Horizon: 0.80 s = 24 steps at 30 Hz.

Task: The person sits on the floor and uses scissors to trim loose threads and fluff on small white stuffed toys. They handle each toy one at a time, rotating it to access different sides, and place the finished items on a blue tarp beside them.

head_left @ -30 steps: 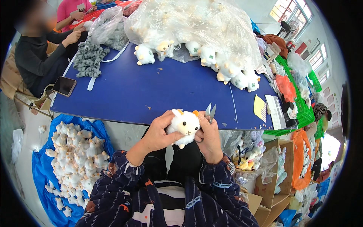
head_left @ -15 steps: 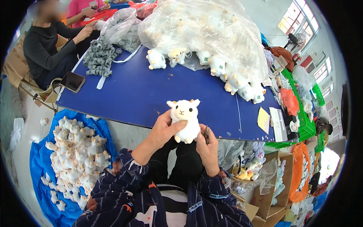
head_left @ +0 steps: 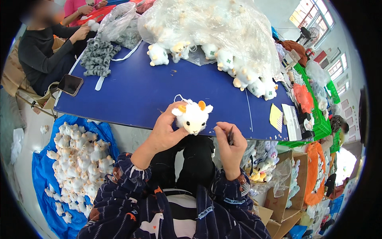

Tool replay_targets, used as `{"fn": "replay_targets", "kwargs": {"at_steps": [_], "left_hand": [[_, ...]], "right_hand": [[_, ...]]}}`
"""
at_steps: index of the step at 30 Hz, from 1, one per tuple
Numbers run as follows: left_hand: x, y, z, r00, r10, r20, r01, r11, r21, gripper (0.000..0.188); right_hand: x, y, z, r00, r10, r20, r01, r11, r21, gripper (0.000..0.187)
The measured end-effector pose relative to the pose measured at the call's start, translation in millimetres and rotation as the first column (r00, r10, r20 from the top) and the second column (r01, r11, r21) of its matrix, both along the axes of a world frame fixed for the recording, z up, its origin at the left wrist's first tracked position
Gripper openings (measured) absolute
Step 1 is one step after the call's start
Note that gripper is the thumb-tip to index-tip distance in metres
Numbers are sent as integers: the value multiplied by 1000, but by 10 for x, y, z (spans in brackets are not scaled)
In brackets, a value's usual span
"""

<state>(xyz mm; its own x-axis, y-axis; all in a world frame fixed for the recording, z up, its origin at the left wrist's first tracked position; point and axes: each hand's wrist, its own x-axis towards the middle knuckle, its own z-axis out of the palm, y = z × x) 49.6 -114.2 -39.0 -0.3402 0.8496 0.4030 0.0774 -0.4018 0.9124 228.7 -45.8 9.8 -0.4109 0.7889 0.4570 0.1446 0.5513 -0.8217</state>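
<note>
My left hand is closed round a small white plush sheep with orange horns and black eyes. The toy is tipped forward, so its head faces me and most of its body is hidden. A white cord loop sticks up behind its head. Apart from the toy, to its right, my right hand is closed on a small dark pointed tool, mostly covered by the fingers. Both hands are over the table's near edge, above my lap.
On the blue table, similar plush toys lie under clear plastic. A phone and grey curly fabric lie left. More toys fill a blue sheet on the floor. A person sits at far left; cardboard boxes stand right.
The plush sheep has moved up and tipped forward, showing its head top and cord loop. My right hand has drawn away from it to the right with the dark tool. The view has shifted slightly.
</note>
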Motion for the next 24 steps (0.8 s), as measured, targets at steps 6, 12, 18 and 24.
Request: {"fn": "replay_targets", "kwargs": {"at_steps": [6, 12, 18, 24], "left_hand": [[31, -5, -17, 991, 58, -122, -62, 998, -22, 52], [28, -23, 52, 948, 111, -297, -113, 994, 10, 52], [0, 18, 44, 913, 122, -390, -96, 992, 85, 53], [-27, 18, 61, 892, 130, -433, -116, 991, 59, 52]], "right_hand": [[-170, -121, 89, 996, 84, 22, -85, 994, 71, 13], [-163, -98, 67, 996, 33, 78, -39, 996, 83, 13], [-136, -94, 88, 996, 44, 80, -40, 998, -50, 11], [-161, 0, -1, 978, 167, -122, -201, 903, -379, 13]]}}
